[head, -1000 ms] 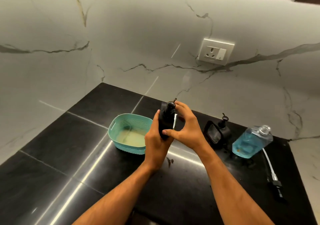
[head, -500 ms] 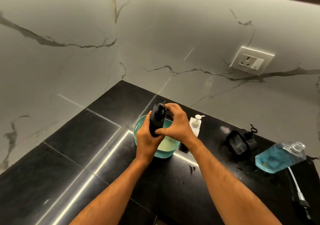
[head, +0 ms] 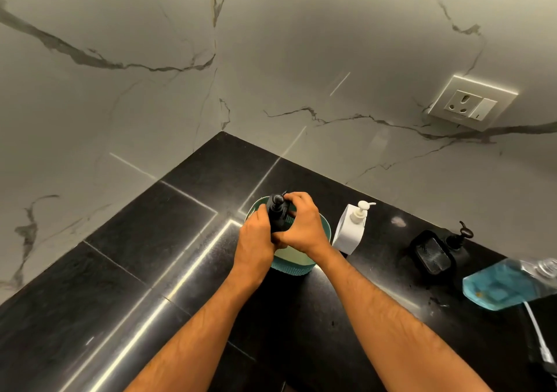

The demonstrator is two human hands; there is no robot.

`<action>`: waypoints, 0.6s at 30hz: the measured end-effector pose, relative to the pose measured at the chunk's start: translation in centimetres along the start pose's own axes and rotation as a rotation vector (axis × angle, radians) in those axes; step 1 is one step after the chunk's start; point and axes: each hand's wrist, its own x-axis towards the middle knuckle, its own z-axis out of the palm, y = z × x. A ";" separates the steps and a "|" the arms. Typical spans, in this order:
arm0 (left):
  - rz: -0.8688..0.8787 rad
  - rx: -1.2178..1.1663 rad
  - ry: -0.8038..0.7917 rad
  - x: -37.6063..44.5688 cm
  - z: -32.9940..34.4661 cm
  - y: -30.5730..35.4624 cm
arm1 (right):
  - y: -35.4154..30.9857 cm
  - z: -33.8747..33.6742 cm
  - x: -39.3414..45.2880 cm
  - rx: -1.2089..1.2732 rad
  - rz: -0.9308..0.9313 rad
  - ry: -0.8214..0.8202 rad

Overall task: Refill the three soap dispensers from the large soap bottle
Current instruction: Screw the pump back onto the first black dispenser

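Over black counter [head: 144,271], hands [head: 280,235] grip black dispenser [head: 276,214].

A glossy black stone counter [head: 144,274] is seen, streaked with bright reflections. The walls [head: 301,45] are faced in smooth white marble with grey veins. At 12 o'clock of the hands, a matt black plastic dispenser [head: 276,215] is gripped over a teal perforated plastic basket [head: 297,266]. At 3 o'clock, a matt white plastic dispenser [head: 349,230] and a clear plastic bottle [head: 509,283] of blue liquid are shown.
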 end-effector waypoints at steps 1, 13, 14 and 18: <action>-0.006 0.039 -0.009 0.0 0.2 -0.2 | 0.3 0.3 0.0 -0.002 0.011 -0.007; -0.125 0.076 0.086 0.3 1.9 -0.8 | 1.8 3.4 0.8 0.069 0.068 -0.045; -0.132 0.066 0.090 0.4 2.0 -0.9 | 2.0 3.6 0.9 0.078 0.070 -0.049; -0.142 0.021 0.088 0.6 2.2 -1.1 | 2.6 3.9 1.1 0.102 0.065 -0.072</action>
